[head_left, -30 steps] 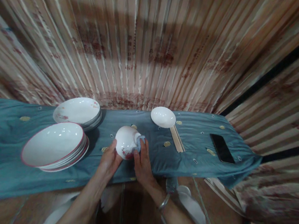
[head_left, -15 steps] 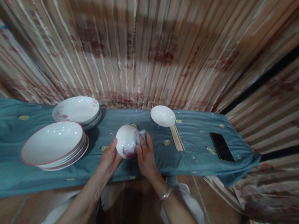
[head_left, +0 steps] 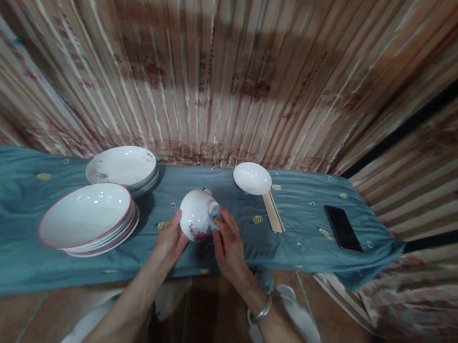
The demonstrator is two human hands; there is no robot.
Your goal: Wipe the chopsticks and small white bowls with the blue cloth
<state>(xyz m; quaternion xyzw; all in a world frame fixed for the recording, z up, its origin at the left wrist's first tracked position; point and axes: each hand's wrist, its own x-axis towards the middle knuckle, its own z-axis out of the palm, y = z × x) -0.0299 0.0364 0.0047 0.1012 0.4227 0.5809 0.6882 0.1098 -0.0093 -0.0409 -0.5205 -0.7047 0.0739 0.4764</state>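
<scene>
A small white bowl (head_left: 196, 216) with a red flower print is tipped so that its outside faces me, above the near half of the table. My left hand (head_left: 170, 238) grips its left and lower rim, thumb on the outer side. Against the bowl's right side, my right hand (head_left: 229, 245) is closed on a light blue cloth (head_left: 215, 215), pressed to the rim. The fingers hide part of the cloth. A silver bracelet circles my right wrist.
Red-rimmed bowls (head_left: 86, 217) stand stacked at left, before a stack of flowered plates (head_left: 123, 165). A white bowl (head_left: 252, 178) sits at the back beside wooden chopsticks (head_left: 273, 212). A black phone (head_left: 342, 228) lies right. Behind the blue-green tablecloth (head_left: 0, 219) hangs a curtain (head_left: 225, 80).
My right hand and the cloth have shifted slightly right and down along the bowl's edge. My left hand keeps its hold. The whole view has moved a little.
</scene>
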